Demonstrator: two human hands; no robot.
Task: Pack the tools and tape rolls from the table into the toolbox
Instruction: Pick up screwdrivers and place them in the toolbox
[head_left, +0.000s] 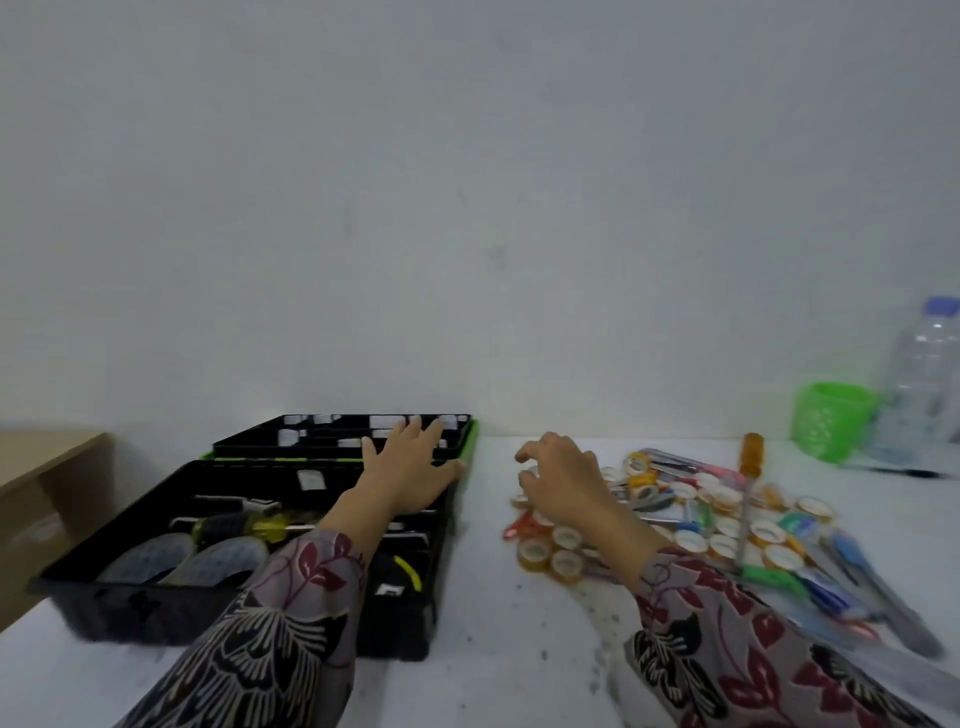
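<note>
left hand (410, 470): fingers spread straight over the far right part of the open toolbox (156, 592) | right hand (563, 480): fingers curled down onto the tape rolls (727, 530), grip cannot be told | toolbox: left on the surface (498, 623), holds a yellow-handled screwdriver (260, 525) and two big clear rolls (182, 561) | tape rolls: heaped at right, orange-handled screwdriver (751, 457) lying across them

A plain pale wall (467, 182) fills twelve o'clock above the white worktop (493, 623); a light wooden cabinet (47, 467) stands at nine o'clock.
</note>
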